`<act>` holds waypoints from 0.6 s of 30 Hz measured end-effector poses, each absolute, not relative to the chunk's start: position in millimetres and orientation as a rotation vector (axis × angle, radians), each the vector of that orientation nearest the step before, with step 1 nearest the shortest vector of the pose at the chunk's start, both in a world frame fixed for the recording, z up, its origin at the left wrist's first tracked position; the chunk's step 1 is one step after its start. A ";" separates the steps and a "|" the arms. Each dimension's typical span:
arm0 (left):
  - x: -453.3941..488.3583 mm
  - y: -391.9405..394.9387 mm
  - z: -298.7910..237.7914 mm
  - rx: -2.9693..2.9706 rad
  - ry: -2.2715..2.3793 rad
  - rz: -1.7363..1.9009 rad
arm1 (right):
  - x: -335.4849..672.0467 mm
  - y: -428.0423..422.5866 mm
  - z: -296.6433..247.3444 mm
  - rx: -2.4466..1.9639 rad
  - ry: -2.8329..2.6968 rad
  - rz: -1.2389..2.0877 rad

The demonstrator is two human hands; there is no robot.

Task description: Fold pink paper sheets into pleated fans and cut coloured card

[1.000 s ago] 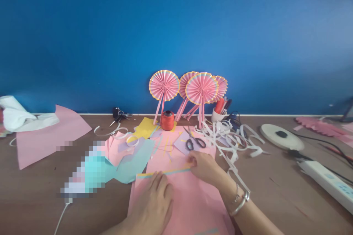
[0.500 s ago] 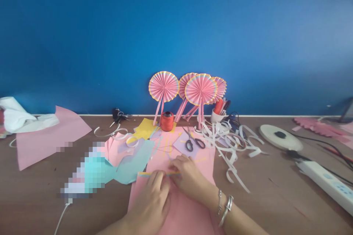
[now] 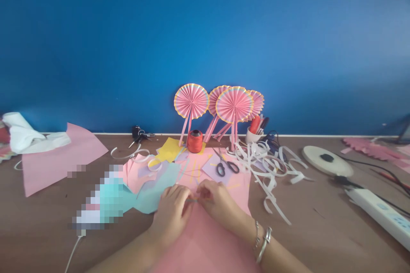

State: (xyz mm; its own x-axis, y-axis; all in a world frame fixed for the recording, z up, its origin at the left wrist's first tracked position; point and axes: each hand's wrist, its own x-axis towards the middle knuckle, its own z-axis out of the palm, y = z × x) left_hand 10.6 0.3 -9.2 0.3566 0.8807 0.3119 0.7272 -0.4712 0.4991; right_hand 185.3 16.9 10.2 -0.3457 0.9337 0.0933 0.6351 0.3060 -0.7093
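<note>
At the desk's left end, by the far edge, a crumpled white cloth (image 3: 22, 134), and just right of it a loose pink paper sheet (image 3: 60, 158) lying at a slant. Nearer the front, a pixelated shape (image 3: 102, 198), too blurred to name, with a white cable (image 3: 73, 256) trailing from its lower end toward the near edge. Then curled white paper loops (image 3: 128, 152), a black bunch of keys (image 3: 138, 134) by the wall, and a teal paper piece (image 3: 156, 187) overlapping pink offcuts, with a yellow paper scrap (image 3: 169, 149) behind. Mid-desk, an orange spool of twine (image 3: 195, 141) near the wall, among four pink pleated paper fans (image 3: 234, 104) propped upright on paper-stick handles. Toward the front, the left hand (image 3: 171, 213), curled closed, pinching one end of a thin paper strip (image 3: 192, 200); the right hand (image 3: 218, 204), also closed, pinching the strip's other end, with silver bangles (image 3: 264, 243) on its wrist. Under both hands, a large pink paper sheet (image 3: 205, 243) running to the near edge. Just past them, black-handled scissors (image 3: 226, 166) on a lilac paper square (image 3: 214, 166). Further right, a tangle of white paper strips (image 3: 265, 166), with a white mug of pens (image 3: 253, 135) behind. At the right end, a round white disc (image 3: 326, 161), pink pleated paper (image 3: 368, 148) by the far edge, and a white power strip (image 3: 379, 217) slanting toward the near corner.
</note>
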 end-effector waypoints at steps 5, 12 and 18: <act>10.9 0.4 -4.5 2.434 1.401 0.757 | 186.1 16.9 11.7 -1.354 -2.090 0.786; 11.2 0.0 -2.8 2.468 1.391 0.760 | 186.3 15.1 12.1 -1.301 -2.139 0.728; 11.6 -0.5 -3.5 2.448 1.415 0.794 | 185.4 13.7 12.5 -1.303 -2.159 0.711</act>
